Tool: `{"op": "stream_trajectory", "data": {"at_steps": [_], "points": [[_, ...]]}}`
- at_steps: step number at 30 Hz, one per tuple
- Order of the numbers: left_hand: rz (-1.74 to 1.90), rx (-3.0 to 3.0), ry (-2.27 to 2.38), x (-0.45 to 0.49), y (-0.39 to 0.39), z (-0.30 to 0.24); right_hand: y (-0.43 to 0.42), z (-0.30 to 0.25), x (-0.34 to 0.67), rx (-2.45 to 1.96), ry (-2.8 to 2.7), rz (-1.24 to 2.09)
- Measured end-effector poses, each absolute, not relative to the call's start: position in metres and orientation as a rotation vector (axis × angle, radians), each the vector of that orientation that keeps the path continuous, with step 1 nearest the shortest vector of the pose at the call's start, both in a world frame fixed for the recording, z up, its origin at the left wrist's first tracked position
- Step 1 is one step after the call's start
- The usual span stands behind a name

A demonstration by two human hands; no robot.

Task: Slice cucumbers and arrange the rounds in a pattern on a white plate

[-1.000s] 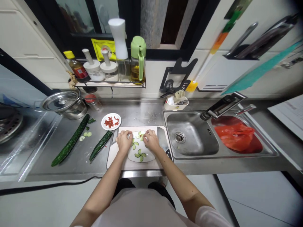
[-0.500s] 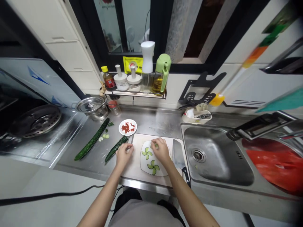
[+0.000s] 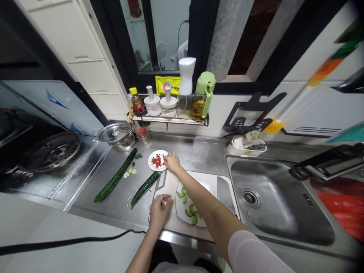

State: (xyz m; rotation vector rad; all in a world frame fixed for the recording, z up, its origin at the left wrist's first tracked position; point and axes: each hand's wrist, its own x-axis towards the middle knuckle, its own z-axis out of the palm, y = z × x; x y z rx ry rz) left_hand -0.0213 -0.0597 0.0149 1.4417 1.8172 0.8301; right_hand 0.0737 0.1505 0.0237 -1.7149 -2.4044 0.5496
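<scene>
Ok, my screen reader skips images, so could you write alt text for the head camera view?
At a steel kitchen counter, a person's right hand reaches the rim of a small white dish of red pieces, while the left hand rests on a cutting board beside a plate of fanned cucumber slices.

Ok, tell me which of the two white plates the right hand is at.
The small plate of red pieces, behind the cutting board: the right hand reaches its rim. The larger plate, holding cucumber slices, sits on the board.
</scene>
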Motion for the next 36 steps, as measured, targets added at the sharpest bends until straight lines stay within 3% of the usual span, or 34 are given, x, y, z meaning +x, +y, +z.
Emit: {"op": "stream_trajectory", "data": {"at_steps": [36], "points": [[0.911,1.269,1.851,-0.035,-0.062,0.011,0.177,0.006,0.052,-1.641,-2.459,0.511]]}}
